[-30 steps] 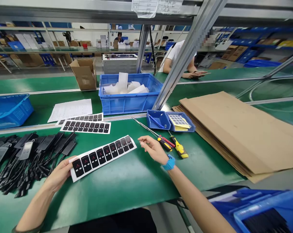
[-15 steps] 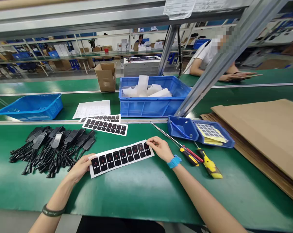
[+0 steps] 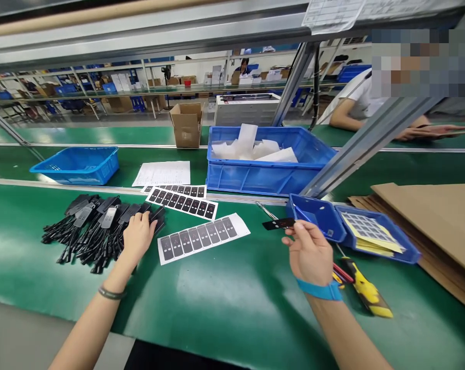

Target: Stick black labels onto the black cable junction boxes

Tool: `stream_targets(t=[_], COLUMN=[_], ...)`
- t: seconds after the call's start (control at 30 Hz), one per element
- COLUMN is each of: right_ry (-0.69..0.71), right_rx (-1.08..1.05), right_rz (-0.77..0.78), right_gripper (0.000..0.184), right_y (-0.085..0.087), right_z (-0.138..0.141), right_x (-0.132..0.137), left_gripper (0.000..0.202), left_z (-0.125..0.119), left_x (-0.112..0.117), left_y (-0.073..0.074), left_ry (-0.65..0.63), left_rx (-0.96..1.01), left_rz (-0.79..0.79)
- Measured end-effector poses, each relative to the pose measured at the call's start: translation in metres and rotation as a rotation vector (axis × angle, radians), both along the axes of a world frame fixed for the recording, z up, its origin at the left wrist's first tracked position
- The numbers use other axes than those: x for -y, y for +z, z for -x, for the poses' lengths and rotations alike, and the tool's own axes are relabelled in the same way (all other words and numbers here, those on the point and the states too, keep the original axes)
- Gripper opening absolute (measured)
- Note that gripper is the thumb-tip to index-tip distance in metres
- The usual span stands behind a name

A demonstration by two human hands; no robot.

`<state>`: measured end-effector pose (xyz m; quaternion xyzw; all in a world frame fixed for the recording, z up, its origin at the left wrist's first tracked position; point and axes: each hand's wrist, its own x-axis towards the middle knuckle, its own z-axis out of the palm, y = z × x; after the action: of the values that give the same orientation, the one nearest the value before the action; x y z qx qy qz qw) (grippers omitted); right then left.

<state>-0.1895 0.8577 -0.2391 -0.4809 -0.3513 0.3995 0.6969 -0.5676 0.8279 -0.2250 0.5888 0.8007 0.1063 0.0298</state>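
Observation:
A white sheet of black rectangular stickers (image 3: 203,237) lies flat on the green bench in front of me. My right hand (image 3: 310,253) is raised to the right of it and pinches one peeled black sticker (image 3: 278,224) between thumb and fingers. My left hand (image 3: 138,236) rests on the right end of a pile of black corded parts (image 3: 97,226), fingers curled over one of them. Two more sticker sheets (image 3: 182,200) lie just behind the near one.
A small blue open box (image 3: 355,231) holds yellow label sheets, with screwdrivers (image 3: 361,288) beside it. Behind stand a large blue bin of white papers (image 3: 268,162), a blue basket (image 3: 76,165), a printed sheet (image 3: 163,173) and a cardboard box (image 3: 186,125). Flat cardboard (image 3: 436,221) lies right. A co-worker sits across.
Both hands left the sticker sheet, which now lies on the bench. My right hand lifted away with one sticker; my left hand moved left onto the black parts.

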Motion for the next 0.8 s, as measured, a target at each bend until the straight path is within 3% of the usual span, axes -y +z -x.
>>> stream_targets(t=[0.1,0.23,0.33,0.4,0.43,0.57,0.67,0.8], right_ry=[0.061,0.139,0.220,0.269,0.290,0.362,0.417,0.512], right_rx=[-0.013,0.011,0.043,0.050,0.046,-0.012,-0.014,0.085], right_rz=[-0.009,-0.034,-0.032,-0.032,-0.029,0.010,0.053,0.106], right_gripper=[0.033,0.030,0.027,0.026,0.026,0.028,0.029,0.028], right_y=[0.008,0.018,0.027,0.030,0.030,0.021,0.010,-0.003], right_z=[0.020,0.039,0.051,0.061,0.065,0.080,0.086,0.090], right_x=[0.008,0.014,0.015,0.014,0.014,0.015,0.017,0.024], left_gripper=[0.029,0.031,0.034,0.036,0.037,0.037,0.049,0.065], left_z=[-0.001,-0.002,-0.003,-0.013,-0.022,-0.076,-0.110,-0.122], left_x=[-0.010,-0.005,0.003,0.006,0.007,0.017,0.029,0.042], left_y=[0.015,0.048,0.060,0.053,0.045,0.004,-0.018,-0.026], left_ry=[-0.016,0.039,0.024,-0.062,-0.114,-0.210,-0.154,-0.152], left_rx=[-0.045,-0.045,0.279,0.710,0.930,1.585,1.786,1.838], left_rz=[0.014,-0.089,-0.368,-0.427,-0.364,0.110,0.307,0.409])
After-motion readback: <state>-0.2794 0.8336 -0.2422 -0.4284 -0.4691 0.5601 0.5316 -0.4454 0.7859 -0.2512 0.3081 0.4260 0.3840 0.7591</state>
